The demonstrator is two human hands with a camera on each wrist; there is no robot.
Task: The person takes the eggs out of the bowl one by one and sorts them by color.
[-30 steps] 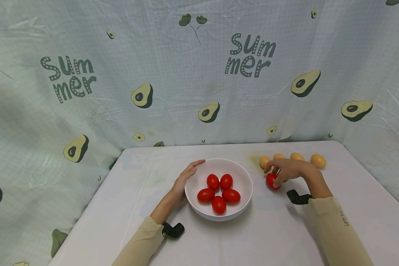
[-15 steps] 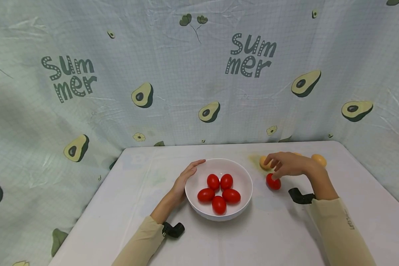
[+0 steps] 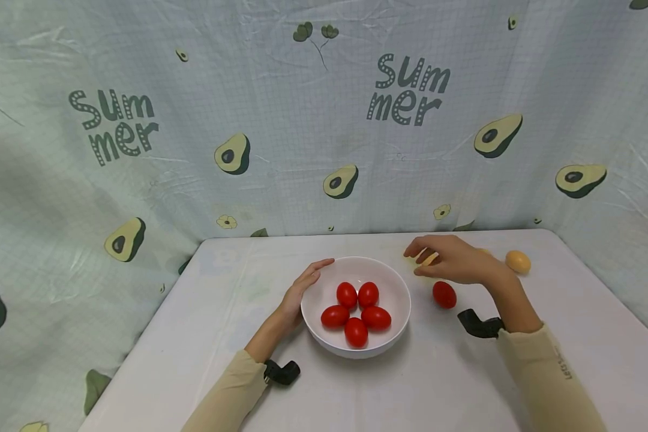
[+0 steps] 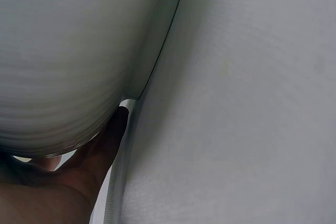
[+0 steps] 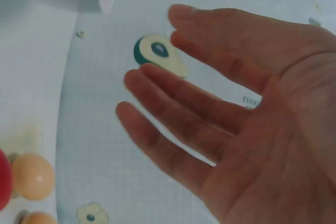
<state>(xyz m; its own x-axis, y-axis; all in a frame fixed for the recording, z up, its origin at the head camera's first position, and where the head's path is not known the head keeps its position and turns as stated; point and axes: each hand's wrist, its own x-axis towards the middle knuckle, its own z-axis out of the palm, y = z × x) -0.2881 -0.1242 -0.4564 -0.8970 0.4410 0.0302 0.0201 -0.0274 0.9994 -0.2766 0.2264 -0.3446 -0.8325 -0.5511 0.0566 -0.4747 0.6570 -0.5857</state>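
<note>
In the head view a white bowl stands mid-table with several glossy red egg-shaped pieces inside. My left hand rests along the bowl's left side, one fingertip at the rim. The left wrist view has that hand low against the bowl's wall. My right hand hovers over the back right of the table, overlapping a yellow egg-shaped piece. Seen from its wrist, the right hand has spread fingers and holds nothing. A single red piece lies just nearer than it.
Another yellow piece lies toward the table's back right corner, with one more partly behind the right hand. A printed avocado curtain hangs behind the white table. Each wrist wears a black camera mount.
My right hand has let go of the lone red piece, risen and moved left and back over the yellow one. The red piece stays on the table. My left hand keeps its place.
</note>
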